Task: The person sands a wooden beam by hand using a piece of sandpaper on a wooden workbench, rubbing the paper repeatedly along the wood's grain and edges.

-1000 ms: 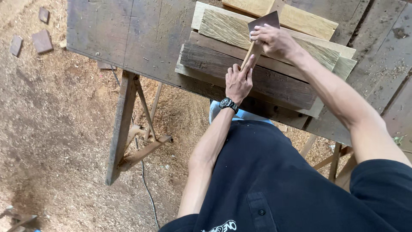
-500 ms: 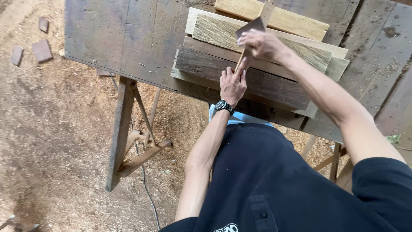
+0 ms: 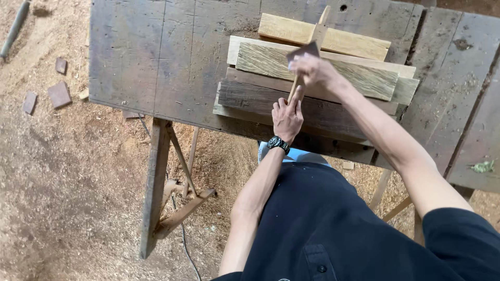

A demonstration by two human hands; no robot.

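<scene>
the right hand (image 3: 315, 73) has its fingers closed around a small dark blade-like tool (image 3: 304, 51); its exact kind cannot be told. it rests over a thin wooden stick (image 3: 319, 32) laid across stacked boards (image 3: 312, 73) on the weathered counter (image 3: 156, 57). the left hand (image 3: 286, 117) lies on the dark lower plank (image 3: 250, 99), fingers together, pointing up along the stick. judged: stick light, stiff, prone to snapping; best held low, near the planks. pale, narrow, straight.

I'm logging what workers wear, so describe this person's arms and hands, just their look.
Both arms are bare below short dark navy sleeves. The left hand wears no glove; a black round-faced wristwatch sits at its wrist. The right hand is bare too.
</scene>
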